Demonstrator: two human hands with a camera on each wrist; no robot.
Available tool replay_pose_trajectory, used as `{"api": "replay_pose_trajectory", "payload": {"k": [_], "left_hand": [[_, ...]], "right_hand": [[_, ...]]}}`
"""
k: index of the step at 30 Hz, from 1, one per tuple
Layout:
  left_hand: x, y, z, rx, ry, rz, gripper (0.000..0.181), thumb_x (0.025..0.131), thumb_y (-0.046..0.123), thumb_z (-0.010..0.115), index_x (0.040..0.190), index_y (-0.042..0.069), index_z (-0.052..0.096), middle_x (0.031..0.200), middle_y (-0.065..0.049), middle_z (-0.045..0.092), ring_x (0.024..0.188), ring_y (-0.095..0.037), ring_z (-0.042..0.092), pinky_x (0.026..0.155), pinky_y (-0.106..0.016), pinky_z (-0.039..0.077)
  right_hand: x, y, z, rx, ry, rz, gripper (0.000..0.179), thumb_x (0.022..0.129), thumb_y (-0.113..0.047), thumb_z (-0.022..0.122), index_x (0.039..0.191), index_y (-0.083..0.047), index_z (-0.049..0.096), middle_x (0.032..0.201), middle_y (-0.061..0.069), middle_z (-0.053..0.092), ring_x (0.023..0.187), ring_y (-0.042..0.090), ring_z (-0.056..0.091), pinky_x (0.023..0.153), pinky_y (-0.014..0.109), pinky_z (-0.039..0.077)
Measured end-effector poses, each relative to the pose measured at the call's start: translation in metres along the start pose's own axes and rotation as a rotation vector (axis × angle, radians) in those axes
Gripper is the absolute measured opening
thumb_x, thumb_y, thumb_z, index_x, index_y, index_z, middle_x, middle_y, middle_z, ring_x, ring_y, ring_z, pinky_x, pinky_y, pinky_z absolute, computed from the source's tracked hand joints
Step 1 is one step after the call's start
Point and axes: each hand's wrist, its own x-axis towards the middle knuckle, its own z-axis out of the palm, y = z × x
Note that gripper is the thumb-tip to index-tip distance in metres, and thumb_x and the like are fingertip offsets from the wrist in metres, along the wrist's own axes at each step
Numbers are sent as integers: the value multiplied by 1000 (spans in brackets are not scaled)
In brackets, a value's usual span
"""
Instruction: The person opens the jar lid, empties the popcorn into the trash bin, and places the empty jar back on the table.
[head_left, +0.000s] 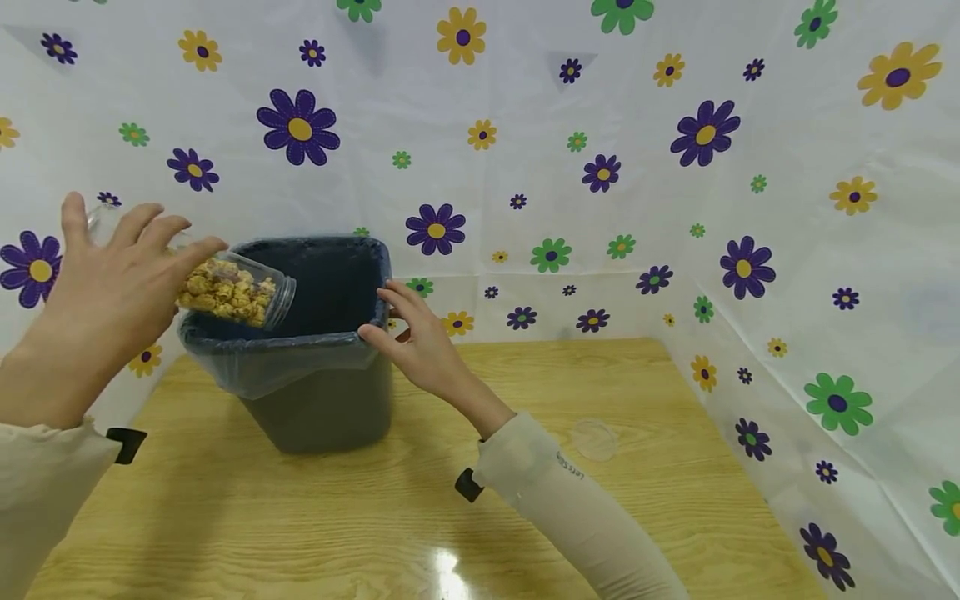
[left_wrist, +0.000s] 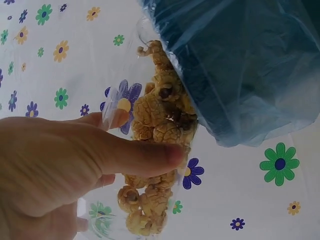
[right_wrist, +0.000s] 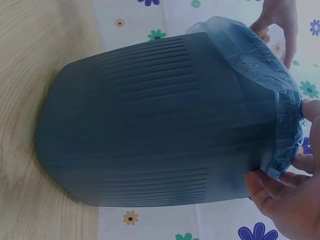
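A clear plastic jar (head_left: 238, 292) of caramel popcorn (left_wrist: 159, 112) lies tipped in my left hand (head_left: 123, 279), its open mouth over the left side of the trash bin (head_left: 330, 408). Fingers and thumb wrap the jar's body in the left wrist view. Popcorn sits along the lower side of the jar, up to near the mouth. My right hand (head_left: 416, 337) grips the bin's right rim, over the folded edge of a translucent bluish bag (right_wrist: 250, 55) that lines it. The grey bin stands on the table. Its bottom inside is hidden from the head view.
A round clear disc (head_left: 595, 439), perhaps a lid, lies on the wood-grain table (head_left: 360, 525) right of the bin. A white sheet with printed flowers (head_left: 525, 242) hangs behind the table and along both sides.
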Motion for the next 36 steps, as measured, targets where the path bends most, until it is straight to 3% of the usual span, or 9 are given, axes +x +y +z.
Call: {"api": "replay_pose_trajectory", "payload": {"k": [9, 14, 23, 30, 36], "left_hand": [[1, 5, 1, 71, 48, 18, 76, 80, -7, 79, 148, 11, 50, 150, -34, 35, 151, -50, 9, 110, -74, -19], [1, 5, 2, 79, 48, 18, 73, 82, -8, 78, 147, 10, 51, 150, -34, 35, 151, -50, 9, 109, -74, -19], [2, 6, 0, 71, 34, 21, 69, 85, -13, 71, 148, 10, 50, 151, -35, 33, 152, -51, 5, 109, -75, -20], [4, 5, 1, 65, 18, 23, 75, 81, -18, 71, 147, 10, 51, 150, -35, 34, 151, -52, 4, 107, -74, -22], [3, 6, 0, 65, 55, 38, 73, 80, -17, 73, 145, 9, 53, 149, -36, 34, 151, -52, 6, 109, -76, -18]], "right_hand": [[0, 2, 1, -4, -3, -2, 61, 104, -25, 64, 155, 0, 43, 166, 13, 30, 126, 24, 56, 93, 29, 55], [0, 3, 1, 6, -1, -11, 60, 104, -24, 64, 155, 1, 43, 166, 14, 30, 125, 26, 56, 95, 42, 56], [0, 3, 2, 12, 0, -2, 61, 104, -24, 64, 155, 1, 43, 166, 15, 30, 127, 27, 55, 96, 47, 55], [2, 3, 3, -4, -1, 6, 61, 104, -26, 64, 155, 0, 43, 166, 12, 30, 123, 25, 58, 92, 24, 53], [3, 3, 3, -1, 3, 4, 61, 104, -25, 64, 155, 1, 43, 166, 13, 30, 123, 26, 58, 91, 24, 53]]}}
